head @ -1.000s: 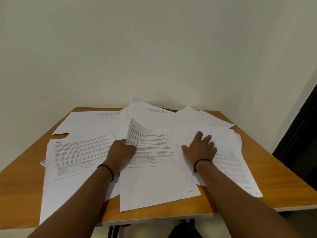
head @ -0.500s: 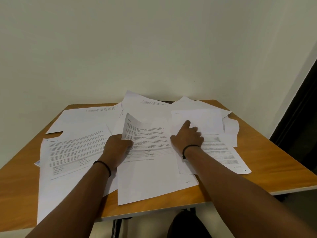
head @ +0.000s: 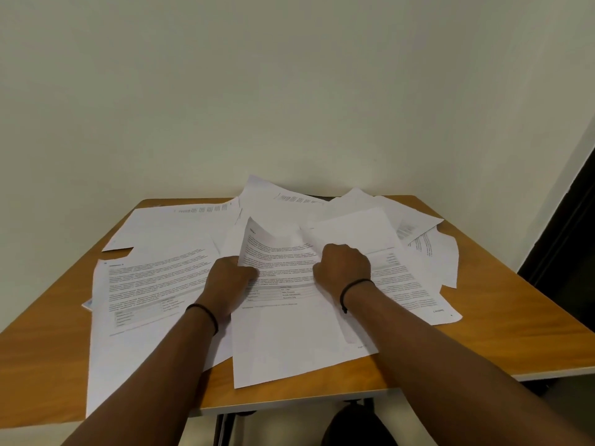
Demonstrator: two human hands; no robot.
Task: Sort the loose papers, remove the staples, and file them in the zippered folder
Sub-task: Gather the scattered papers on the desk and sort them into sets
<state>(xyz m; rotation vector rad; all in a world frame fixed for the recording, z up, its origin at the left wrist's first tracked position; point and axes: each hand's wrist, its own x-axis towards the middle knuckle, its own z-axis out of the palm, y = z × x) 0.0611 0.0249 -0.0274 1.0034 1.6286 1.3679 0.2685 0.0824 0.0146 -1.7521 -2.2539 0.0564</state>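
Several loose white printed papers cover the wooden table (head: 502,346). A middle sheet (head: 289,336) with text and a grey table lies nearest the front edge, its top left corner lifted. My left hand (head: 228,278) grips that sheet's left edge, thumb on top. My right hand (head: 344,263) has its fingers curled on the edge of a right sheet (head: 405,284), which overlaps the middle one. A large printed sheet (head: 145,284) lies at the left. No zippered folder shows clearly; a dark strip peeks from behind the far papers.
More sheets (head: 283,201) are piled at the table's back against the plain wall. A dark doorway (head: 570,220) stands at the right. A dark object (head: 357,426) sits under the table near its metal leg. Bare wood shows at the left and right edges.
My right hand drew the right sheet leftward across the pile toward the middle sheet and curled its fingers. My left hand kept its hold on the middle sheet.
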